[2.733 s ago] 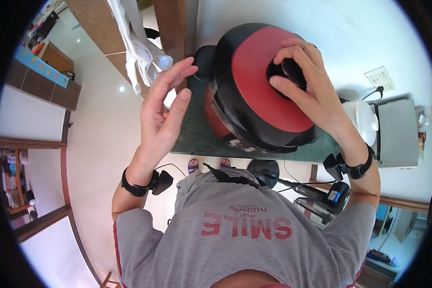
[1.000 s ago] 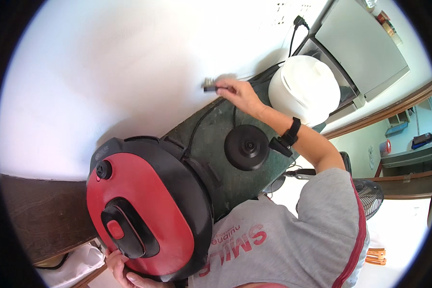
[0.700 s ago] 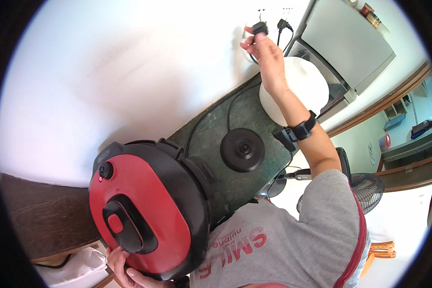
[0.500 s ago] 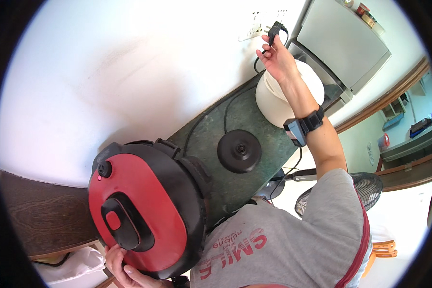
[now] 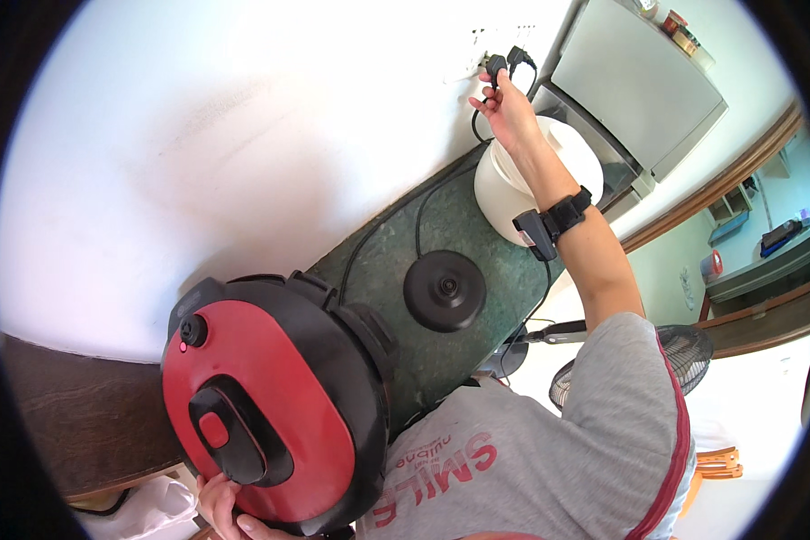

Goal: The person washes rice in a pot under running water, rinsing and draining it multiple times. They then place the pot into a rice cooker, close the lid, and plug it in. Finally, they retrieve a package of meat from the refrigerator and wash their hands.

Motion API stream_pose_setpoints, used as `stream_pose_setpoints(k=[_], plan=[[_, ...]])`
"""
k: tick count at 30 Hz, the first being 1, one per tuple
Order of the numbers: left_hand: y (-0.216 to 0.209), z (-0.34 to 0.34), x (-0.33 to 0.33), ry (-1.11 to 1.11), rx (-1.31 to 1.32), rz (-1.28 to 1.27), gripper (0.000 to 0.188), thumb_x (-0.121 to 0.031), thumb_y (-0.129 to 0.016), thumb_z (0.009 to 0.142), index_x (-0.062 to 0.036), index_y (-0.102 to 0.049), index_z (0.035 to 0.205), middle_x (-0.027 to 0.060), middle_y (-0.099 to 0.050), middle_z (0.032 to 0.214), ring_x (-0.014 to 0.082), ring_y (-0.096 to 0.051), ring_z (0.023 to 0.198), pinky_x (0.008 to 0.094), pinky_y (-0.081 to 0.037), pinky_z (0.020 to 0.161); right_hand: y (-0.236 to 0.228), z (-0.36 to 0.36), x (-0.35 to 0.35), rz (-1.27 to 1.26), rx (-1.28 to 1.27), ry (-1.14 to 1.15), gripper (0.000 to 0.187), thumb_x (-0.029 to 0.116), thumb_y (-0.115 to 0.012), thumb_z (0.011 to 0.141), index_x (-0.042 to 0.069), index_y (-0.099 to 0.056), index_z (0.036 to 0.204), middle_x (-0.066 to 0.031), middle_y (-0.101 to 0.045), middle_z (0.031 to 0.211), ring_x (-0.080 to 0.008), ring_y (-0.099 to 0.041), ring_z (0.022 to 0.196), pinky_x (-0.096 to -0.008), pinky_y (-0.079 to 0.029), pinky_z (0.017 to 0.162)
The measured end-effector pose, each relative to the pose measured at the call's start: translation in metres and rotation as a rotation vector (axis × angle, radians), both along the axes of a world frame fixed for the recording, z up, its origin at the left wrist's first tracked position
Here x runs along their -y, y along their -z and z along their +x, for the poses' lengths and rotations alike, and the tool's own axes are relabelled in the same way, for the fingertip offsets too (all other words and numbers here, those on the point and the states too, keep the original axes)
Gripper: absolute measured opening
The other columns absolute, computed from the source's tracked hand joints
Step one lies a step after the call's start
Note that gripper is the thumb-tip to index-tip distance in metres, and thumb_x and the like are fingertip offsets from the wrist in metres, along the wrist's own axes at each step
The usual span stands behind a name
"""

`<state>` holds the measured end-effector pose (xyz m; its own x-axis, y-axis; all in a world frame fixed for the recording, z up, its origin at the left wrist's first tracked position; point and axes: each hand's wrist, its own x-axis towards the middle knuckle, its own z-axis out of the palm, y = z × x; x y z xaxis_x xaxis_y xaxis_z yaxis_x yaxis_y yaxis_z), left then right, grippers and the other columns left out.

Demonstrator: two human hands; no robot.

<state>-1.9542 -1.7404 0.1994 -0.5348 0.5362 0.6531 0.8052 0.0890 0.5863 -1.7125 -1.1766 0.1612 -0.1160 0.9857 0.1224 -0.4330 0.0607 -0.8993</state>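
Up at the wall, my right hand [image 5: 506,112] grips a black plug [image 5: 496,67] and holds it against a white socket panel [image 5: 466,68]. A second black plug [image 5: 518,57] sits in the panel just right of it, its cord looping down. At the lower left my left hand [image 5: 220,506] rests on the lid edge of a red and black electric pressure cooker [image 5: 301,396], fingers extended beside the end of the lid handle, thumb apart. The cooker's lid is on. Between the hands, a round black kettle base [image 5: 445,291] lies on the green counter [image 5: 396,243].
A cream rounded container [image 5: 504,193] stands under my right forearm, with a grey box-shaped appliance [image 5: 643,85] behind it. Black cords [image 5: 355,255] run along the wall. Beyond the counter edge is a fan [image 5: 688,360]. A dark wooden surface [image 5: 90,409] lies left of the cooker.
My right hand has moved the plug slightly left and closer to the panel; its prongs showed before and are now hidden. My left hand stays at the cooker's lid.
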Motion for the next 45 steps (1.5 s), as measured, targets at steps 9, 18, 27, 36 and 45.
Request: stream_pose_setpoints(k=[9, 18, 27, 36, 45], plan=[[0.002, -0.002, 0.002, -0.003, 0.004, -0.011, 0.035, -0.025, -0.041, 0.105, 0.0014, -0.063, 0.113, 0.0183, -0.064, 0.115, 0.0345, -0.058, 0.110, 0.0485, -0.041, 0.103, 0.000, -0.008, -0.003, -0.137, -0.084, 0.118, 0.032, 0.030, -0.048, 0.107, 0.000, -0.056, 0.101, -0.0075, -0.048, 0.090, -0.0176, -0.049, 0.079, -0.0501, -0.058, 0.094], [0.039, -0.032, 0.036, -0.022, -0.101, -0.065, 0.043, -0.037, -0.038, 0.103, -0.0026, -0.058, 0.117, 0.0149, -0.059, 0.099, 0.0310, -0.058, 0.096, 0.0575, -0.038, 0.104, -0.017, 0.003, 0.003, 0.113, 0.308, 0.087, 0.033, 0.030, -0.050, 0.104, 0.006, -0.050, 0.080, -0.0021, -0.048, 0.072, -0.0178, -0.061, 0.070, -0.0409, -0.064, 0.072], [0.060, -0.056, 0.037, 0.128, -0.124, 0.172, 0.042, -0.032, -0.040, 0.101, 0.0017, -0.063, 0.111, 0.0215, -0.064, 0.099, 0.0351, -0.062, 0.094, 0.0553, -0.044, 0.097, -0.021, 0.015, -0.011, -0.009, 0.214, -0.005, 0.032, 0.029, -0.053, 0.104, 0.006, -0.055, 0.082, -0.0027, -0.056, 0.071, -0.0166, -0.061, 0.064, -0.0390, -0.062, 0.066], [0.060, -0.076, 0.051, 0.185, -0.186, 0.062, 0.044, -0.037, -0.037, 0.100, -0.0019, -0.060, 0.114, 0.0203, -0.065, 0.097, 0.0348, -0.062, 0.091, 0.0600, -0.042, 0.098, -0.019, 0.012, -0.009, -0.009, 0.226, 0.013, 0.031, 0.030, -0.049, 0.106, 0.006, -0.055, 0.086, -0.0047, -0.058, 0.077, -0.0195, -0.063, 0.071, -0.0396, -0.061, 0.069], [0.050, -0.050, 0.036, 0.063, -0.114, -0.017, 0.043, -0.037, -0.034, 0.101, -0.0018, -0.055, 0.116, 0.0180, -0.060, 0.100, 0.0328, -0.056, 0.102, 0.0588, -0.036, 0.107, -0.013, -0.006, -0.017, -0.072, 0.128, 0.045, 0.031, 0.031, -0.052, 0.105, 0.009, -0.056, 0.084, -0.0043, -0.059, 0.075, -0.0195, -0.061, 0.070, -0.0376, -0.058, 0.069]])
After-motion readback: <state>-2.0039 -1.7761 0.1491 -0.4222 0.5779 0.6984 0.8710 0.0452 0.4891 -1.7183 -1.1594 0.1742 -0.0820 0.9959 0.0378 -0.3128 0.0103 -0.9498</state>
